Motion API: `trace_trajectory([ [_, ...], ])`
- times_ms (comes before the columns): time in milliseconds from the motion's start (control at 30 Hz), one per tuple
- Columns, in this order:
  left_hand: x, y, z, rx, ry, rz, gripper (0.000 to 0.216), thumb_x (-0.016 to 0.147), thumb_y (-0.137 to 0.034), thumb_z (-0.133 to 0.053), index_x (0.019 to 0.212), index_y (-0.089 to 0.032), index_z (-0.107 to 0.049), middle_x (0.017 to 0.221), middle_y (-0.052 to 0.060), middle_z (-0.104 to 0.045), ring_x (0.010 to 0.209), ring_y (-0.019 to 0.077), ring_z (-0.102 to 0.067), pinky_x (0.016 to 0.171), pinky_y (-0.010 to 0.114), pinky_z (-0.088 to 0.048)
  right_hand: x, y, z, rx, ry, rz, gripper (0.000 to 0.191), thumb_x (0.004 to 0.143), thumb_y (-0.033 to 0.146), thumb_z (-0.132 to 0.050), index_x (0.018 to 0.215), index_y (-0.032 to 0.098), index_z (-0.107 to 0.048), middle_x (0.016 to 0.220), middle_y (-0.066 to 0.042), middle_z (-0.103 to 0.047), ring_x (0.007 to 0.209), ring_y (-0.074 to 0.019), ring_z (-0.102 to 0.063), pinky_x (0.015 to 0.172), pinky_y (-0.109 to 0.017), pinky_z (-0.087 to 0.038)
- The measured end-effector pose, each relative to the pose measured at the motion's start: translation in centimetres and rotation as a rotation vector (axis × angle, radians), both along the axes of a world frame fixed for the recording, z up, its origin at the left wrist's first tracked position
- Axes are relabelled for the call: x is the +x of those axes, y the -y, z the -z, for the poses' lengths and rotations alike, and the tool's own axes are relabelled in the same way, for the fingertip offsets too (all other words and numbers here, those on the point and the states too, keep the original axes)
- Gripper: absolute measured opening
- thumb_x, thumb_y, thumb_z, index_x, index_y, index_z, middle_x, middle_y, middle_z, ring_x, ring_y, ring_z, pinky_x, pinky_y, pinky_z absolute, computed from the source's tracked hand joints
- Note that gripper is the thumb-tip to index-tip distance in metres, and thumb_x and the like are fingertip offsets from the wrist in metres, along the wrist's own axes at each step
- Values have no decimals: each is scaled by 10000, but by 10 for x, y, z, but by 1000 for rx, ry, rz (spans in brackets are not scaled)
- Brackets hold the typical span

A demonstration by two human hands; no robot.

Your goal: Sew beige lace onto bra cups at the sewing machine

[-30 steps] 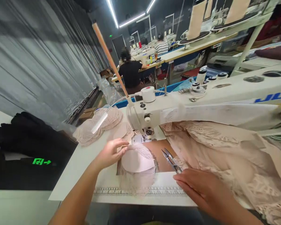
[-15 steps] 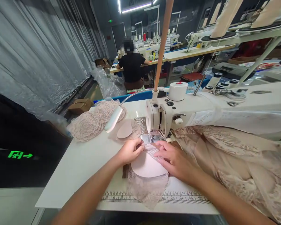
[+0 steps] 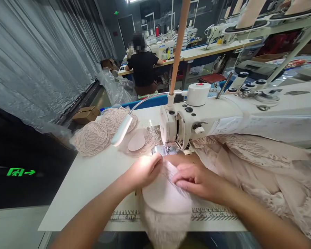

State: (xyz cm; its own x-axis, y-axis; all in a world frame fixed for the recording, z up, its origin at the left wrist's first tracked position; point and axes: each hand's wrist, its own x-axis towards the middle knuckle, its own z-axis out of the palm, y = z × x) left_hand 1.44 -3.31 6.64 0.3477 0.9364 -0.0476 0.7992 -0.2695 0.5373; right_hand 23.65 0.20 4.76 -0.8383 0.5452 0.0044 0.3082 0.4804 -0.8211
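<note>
A smooth pale pink foam cup [image 3: 162, 193], apparently a bra cup, is in front of the sewing machine [image 3: 171, 128]. Lace fabric [image 3: 166, 228] lies along its upper right edge and hangs below it past the table's front edge, blurred. At the top edge my left hand [image 3: 146, 169] pinches the cup and lace between thumb and fingers. My right hand [image 3: 191, 178] has its fingers closed on the lace at the right edge. The presser foot [image 3: 168, 149] stands just beyond both hands, apart from the cup.
Stacked lace pieces [image 3: 93, 138] and another cup [image 3: 137, 141] lie at the left. A bent-neck lamp [image 3: 122, 129] reaches over the table. Bunched beige lace fabric [image 3: 248, 166] fills the right side. A printed ruler [image 3: 124, 216] runs along the front edge. Farther off sits a co-worker [image 3: 143, 69].
The cup and lace have moved toward me, away from the presser foot, and the lace now hangs over the front edge. My right fingers have curled in from a flatter spread.
</note>
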Motion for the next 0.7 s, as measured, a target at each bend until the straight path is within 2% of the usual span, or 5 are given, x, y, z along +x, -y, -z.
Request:
trace_trajectory([
  [100,2,-27,36,60,-129,1,143,868,-204,-418,749,-187,-495,669,2,-528,589,139,-476,548,247,-350,-6,-9,3,322,111,116,248,888,197,-449,851,197,-694,806,-42,-609,744,-158,-553,649,-255,-402],
  [200,1,-41,55,90,-165,-13,127,858,-207,-446,767,-183,-531,740,24,-578,655,153,-531,586,244,-379,-14,-13,15,469,222,135,215,889,202,-472,838,190,-680,815,-43,-584,759,-159,-536,647,-254,-389],
  [433,-3,-31,31,212,-327,-174,196,883,-152,-358,811,-159,-540,781,79,-578,710,198,-545,605,285,-406,-23,-12,45,614,322,220,221,915,196,-452,811,177,-646,803,-35,-545,731,-142,-510,614,-249,-352],
  [567,9,-15,31,329,-246,49,221,926,-218,-355,926,-165,-569,858,82,-612,797,197,-567,701,319,-481,-23,-12,48,666,342,239,162,840,94,-500,751,156,-622,788,-37,-560,742,-151,-512,635,-266,-357],
  [700,16,-12,52,399,-195,180,270,930,-221,-365,1095,-117,-552,1132,159,-601,1029,240,-569,886,400,-495,-24,-13,48,680,335,276,172,853,168,-526,986,178,-634,841,-37,-587,732,-169,-524,626,-293,-366],
])
